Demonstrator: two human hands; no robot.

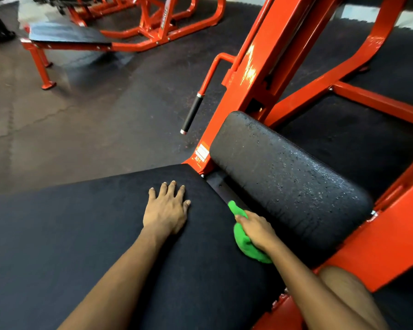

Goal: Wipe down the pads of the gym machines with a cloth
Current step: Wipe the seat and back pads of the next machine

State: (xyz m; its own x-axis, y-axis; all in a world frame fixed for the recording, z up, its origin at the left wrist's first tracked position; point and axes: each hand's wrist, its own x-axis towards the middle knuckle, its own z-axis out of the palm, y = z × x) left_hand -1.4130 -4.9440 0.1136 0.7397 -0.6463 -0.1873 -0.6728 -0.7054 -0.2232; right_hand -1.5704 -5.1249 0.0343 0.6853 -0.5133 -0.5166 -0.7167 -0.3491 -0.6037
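Green crumpled cloth [244,241], pebbled black pad [289,186]

The floor is covered with dark speckled rubber matting [153,96], met at the left by a paler grey seamed stretch [22,110]. Farther back an orange-red tubular steel machine frame [167,27] is set. Daylight glare [31,13] is reflected beside it.

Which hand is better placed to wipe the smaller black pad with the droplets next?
The right hand: it grips the crumpled green cloth right beside the small droplet-speckled black pad. The left hand rests flat on the large black pad, holding nothing.
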